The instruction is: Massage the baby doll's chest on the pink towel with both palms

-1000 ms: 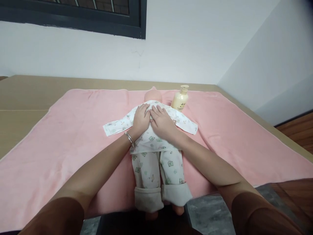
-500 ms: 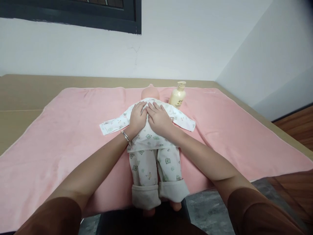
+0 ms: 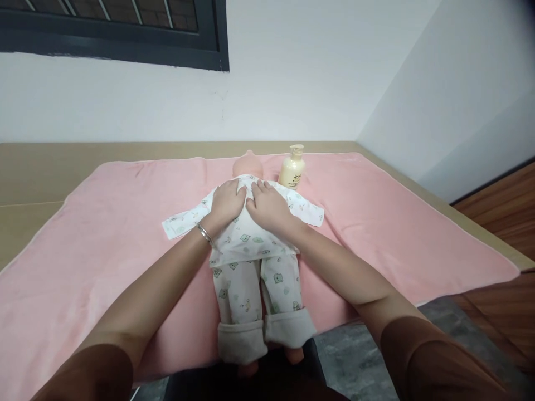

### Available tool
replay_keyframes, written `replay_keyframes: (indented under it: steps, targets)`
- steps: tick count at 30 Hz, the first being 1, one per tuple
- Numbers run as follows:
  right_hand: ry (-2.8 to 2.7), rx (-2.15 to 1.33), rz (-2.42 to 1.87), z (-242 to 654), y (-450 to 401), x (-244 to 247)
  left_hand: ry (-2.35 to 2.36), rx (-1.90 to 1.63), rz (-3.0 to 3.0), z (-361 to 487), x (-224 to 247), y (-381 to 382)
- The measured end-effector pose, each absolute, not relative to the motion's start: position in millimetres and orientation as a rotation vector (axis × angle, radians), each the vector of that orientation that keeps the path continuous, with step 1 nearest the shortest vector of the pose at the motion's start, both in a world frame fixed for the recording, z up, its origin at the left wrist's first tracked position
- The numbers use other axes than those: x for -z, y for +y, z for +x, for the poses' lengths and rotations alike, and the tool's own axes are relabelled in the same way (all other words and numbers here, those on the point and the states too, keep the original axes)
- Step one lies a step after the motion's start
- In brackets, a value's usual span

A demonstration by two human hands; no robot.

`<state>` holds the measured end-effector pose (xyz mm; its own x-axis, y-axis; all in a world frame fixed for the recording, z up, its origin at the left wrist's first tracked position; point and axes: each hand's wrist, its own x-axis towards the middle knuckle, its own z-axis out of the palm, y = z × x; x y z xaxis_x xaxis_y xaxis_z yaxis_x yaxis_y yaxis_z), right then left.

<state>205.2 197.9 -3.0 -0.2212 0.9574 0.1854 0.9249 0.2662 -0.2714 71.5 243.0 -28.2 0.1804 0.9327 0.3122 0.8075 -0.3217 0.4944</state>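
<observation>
A doll [image 3: 251,239] in white printed pyjamas with rolled cuffs lies on a pink blanket [image 3: 121,234], its feet at the near edge and its arms spread. My left hand [image 3: 228,201], with a silver bangle at the wrist, lies flat on the left side of the doll's upper body. Beside it my right hand [image 3: 270,205] rests flat on the right side, fingers extended. Both palms touch the shirt and neither holds anything. Past the doll's right shoulder stands a pale yellow pump bottle [image 3: 292,168].
Under the blanket is a tan table [image 3: 25,172], its far edge against a white wall. A dark-framed window [image 3: 213,33] is at the upper left. Wooden panels [image 3: 501,206] stand at the right, above a grey floor [image 3: 355,353].
The camera view has shifted, so the doll and bottle appear slightly further left. My hands have moved slightly apart on the doll's upper body.
</observation>
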Motion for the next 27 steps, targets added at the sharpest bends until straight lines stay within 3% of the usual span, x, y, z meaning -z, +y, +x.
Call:
replay_keyframes:
  steps: [6,18,27]
  targets:
    - [-2.198,-0.285,-1.626,224.5,222.9,5.1,1.79,-0.764,2.364,88.2,26.0,210.4]
    - [-2.121,-0.342,-1.699,227.4,229.5,10.5,1.71,-0.815,2.365,75.6,32.1,227.1]
    - [-2.243,-0.124,-1.753,203.5,194.8,7.6,1.666,-0.695,2.288,63.3,28.9,242.1]
